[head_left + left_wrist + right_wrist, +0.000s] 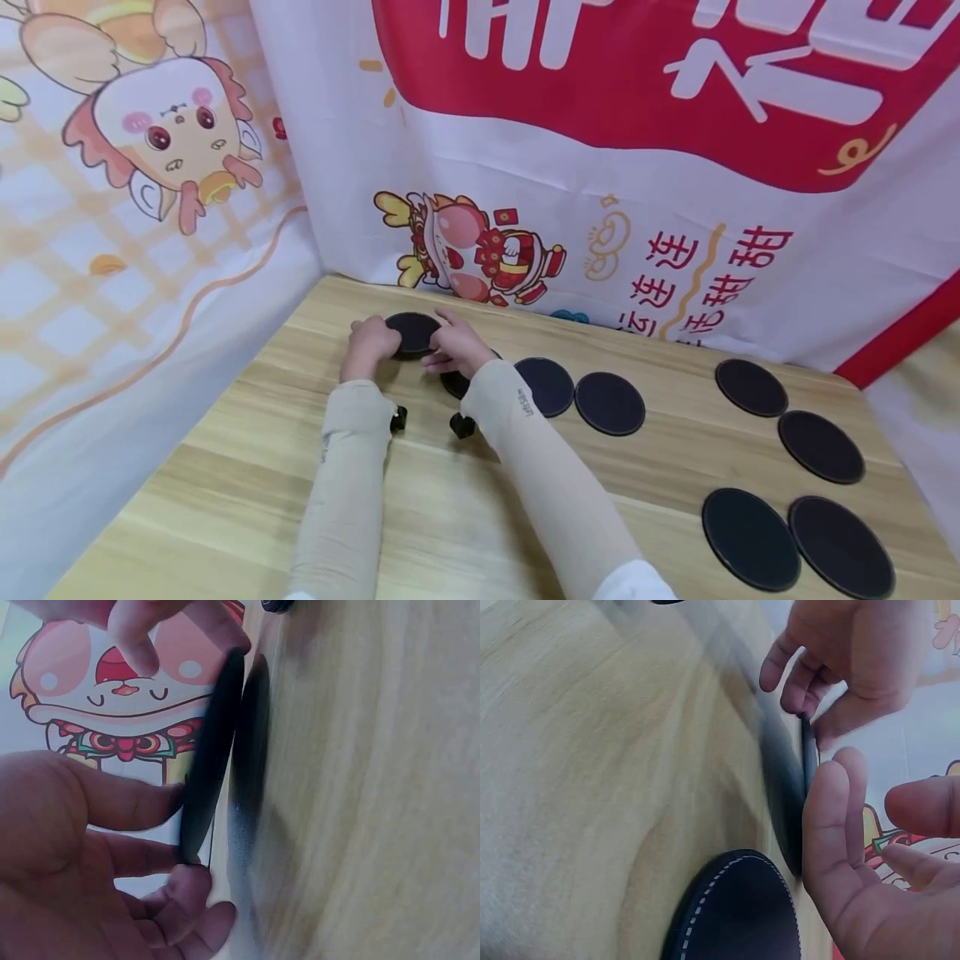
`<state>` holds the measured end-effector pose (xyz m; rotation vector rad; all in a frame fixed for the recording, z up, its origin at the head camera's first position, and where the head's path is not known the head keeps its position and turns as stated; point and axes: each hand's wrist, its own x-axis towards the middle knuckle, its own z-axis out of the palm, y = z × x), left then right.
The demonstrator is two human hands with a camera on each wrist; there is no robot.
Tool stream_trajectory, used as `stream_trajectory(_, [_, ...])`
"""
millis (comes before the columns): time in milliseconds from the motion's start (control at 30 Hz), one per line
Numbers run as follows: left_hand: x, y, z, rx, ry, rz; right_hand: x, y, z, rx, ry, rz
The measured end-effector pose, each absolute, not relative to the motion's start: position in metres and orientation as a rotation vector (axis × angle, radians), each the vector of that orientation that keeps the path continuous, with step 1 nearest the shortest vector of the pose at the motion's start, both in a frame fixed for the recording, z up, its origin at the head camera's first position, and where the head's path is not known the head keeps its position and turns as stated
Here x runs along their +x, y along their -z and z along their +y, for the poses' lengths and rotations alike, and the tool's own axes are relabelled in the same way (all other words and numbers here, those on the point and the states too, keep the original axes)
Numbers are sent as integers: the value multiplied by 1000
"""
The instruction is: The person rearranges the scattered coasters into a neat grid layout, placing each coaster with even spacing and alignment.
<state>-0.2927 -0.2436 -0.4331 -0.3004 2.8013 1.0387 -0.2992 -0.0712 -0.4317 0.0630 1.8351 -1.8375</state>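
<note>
At the table's far left corner, my left hand [373, 340] pinches the left edge of a round black coaster [411, 333]. In the left wrist view this coaster [214, 757] is raised slightly off the wood and tilted. A dark round shape [251, 742] lies just beneath it; whether that is another coaster or a reflection I cannot tell. My right hand [459, 343] is at the coaster's right edge, fingers extended and thumb apart, a fingertip at the rim. Beneath the right hand, partly hidden, lies a second coaster [742, 922] with a stitched rim.
Two more black coasters, one left [547, 387] and one right [610, 404], continue the row beside my right forearm. Several others [821, 446] lie at the table's right. Printed cloth [525, 167] hangs behind and at the left of the wooden table [247, 467].
</note>
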Motion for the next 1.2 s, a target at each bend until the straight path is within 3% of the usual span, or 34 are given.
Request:
stream_trajectory(533, [-298,431,-246,-233,-1873,2427,-307,433,-54,241,2181,1739])
stream_trajectory(867, [-300,424,-212,37,-1923,2310,-294,440,1,111,2008,1961])
stream_trajectory(1200, [-291,411,-183,271,-1800,2148,-257,428,52,-39,2058,1934])
